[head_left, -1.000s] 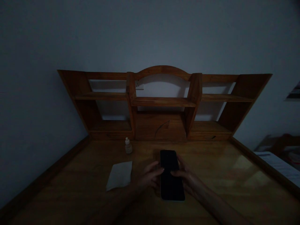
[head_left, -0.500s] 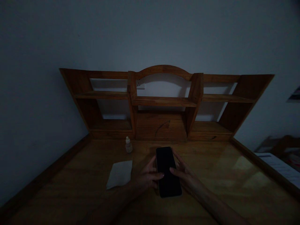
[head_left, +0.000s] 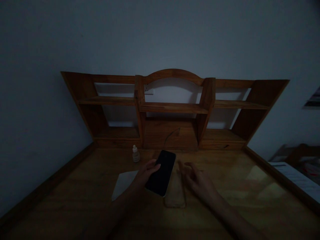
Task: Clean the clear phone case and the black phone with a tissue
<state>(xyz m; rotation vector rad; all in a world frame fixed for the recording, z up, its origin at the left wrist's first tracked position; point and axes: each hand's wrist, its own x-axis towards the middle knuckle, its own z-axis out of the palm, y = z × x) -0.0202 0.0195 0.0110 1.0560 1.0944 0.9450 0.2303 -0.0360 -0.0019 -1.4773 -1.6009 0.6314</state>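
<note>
My left hand (head_left: 148, 170) grips a dark smartphone (head_left: 162, 173) by its left side, thumb across the screen. The phone is tilted, its top leaning right, and is held above the desk. Beneath and to the right of it lies a clear phone case (head_left: 175, 196) on the wood, partly covered by the phone. My right hand (head_left: 193, 178) hovers just right of the case with its fingers apart and holds nothing. A white cloth or paper sheet (head_left: 122, 183) lies left of the phone, partly behind my left wrist. Behind it stands a small dropper bottle (head_left: 135, 155).
A wooden shelf unit (head_left: 173, 108) stands along the back of the desk (head_left: 225, 173) against the wall. Raised wooden edges (head_left: 280, 181) border the desk's sides. A power socket (head_left: 149, 90) shows through the shelf. The room is dim.
The phone has moved left and tilted, now in my left hand alone. My right hand has let go and shifted right. The clear case on the desk has come into view.
</note>
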